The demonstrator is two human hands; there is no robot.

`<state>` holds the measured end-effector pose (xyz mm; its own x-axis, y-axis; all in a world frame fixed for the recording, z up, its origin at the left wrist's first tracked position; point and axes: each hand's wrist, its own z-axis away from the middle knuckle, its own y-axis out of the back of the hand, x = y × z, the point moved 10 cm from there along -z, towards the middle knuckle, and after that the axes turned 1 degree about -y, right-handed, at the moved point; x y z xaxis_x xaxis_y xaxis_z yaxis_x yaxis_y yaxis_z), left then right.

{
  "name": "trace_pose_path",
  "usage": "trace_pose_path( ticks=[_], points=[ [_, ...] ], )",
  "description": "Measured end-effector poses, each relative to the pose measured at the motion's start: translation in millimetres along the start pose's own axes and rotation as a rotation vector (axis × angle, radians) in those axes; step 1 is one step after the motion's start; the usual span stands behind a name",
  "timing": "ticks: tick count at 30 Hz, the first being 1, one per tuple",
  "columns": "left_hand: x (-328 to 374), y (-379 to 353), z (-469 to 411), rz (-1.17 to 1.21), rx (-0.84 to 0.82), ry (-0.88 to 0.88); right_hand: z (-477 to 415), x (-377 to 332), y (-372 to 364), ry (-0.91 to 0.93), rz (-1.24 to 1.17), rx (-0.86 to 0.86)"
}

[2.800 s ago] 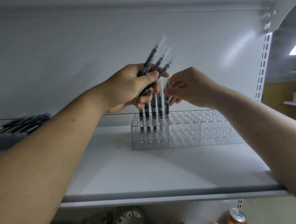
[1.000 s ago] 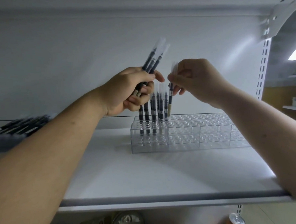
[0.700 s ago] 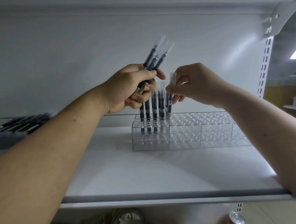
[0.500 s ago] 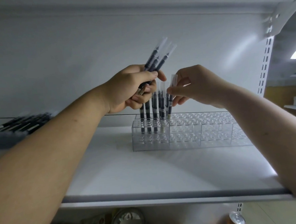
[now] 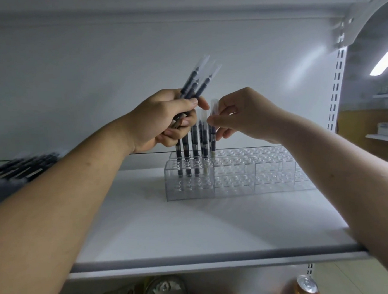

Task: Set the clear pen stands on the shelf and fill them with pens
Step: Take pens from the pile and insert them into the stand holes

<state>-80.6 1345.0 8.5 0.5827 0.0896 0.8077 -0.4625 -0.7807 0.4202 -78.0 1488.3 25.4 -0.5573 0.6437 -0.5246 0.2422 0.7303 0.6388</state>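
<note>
Head view looks slightly up at a white shelf (image 5: 193, 233); a row of clear stands (image 5: 235, 173) sits side by side toward its back edge, running from the middle to the right edge, stepped higher at the rear; only the leftmost stand has anything in it, a few standing pens (image 5: 186, 152) with dark barrels, upright in its rear holes.

Left hand (image 5: 164, 121) is above the left end of the row, fingers and thumb curled round a bundle (image 5: 196, 83) of dark pens with clear caps; the bundle fans up and to the right out of the fist, with the lower ends poking out below the fingers.

Right hand (image 5: 243, 114) is just beside the left one, close but not plainly touching; its thumb and forefinger pinch one pen (image 5: 213, 132) near the clear cap, the other fingers loosely bent behind; that pen is nearly upright, right of the standing pens, its pale lower end at the top of the leftmost stand by that stand's right side; whether it is seated in a hole I cannot tell.

Loose pens (image 5: 19, 166) lie in a blurred dark heap at the left edge of the shelf, well apart from the stands; below the front edge, a can (image 5: 307, 286) shows on the right, beside other goods too dim to name; a slotted upright (image 5: 336, 88) rises at the right rear corner.
</note>
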Motion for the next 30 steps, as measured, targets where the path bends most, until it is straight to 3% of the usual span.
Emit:
trace_pose_path(
  ticks=[14, 19, 25, 30],
  points=[
    [2.5, -4.4, 0.5, -0.039, -0.007, -0.018, 9.5, 4.6, -16.9, 0.005, 0.250, -0.190],
    [3.1, -4.4, -0.7, 0.020, -0.027, -0.025, 3.0, -5.2, 23.8, 0.080, -0.003, 0.089],
    [6.2, -1.4, -2.8, 0.103, -0.016, -0.054, 0.9, -11.8, 20.2, 0.163, -0.472, -0.004],
    [3.2, -9.1, -2.2, 0.080, -0.021, -0.037, -2.6, -8.1, 17.7, 0.131, -0.596, 0.024]
  ],
)
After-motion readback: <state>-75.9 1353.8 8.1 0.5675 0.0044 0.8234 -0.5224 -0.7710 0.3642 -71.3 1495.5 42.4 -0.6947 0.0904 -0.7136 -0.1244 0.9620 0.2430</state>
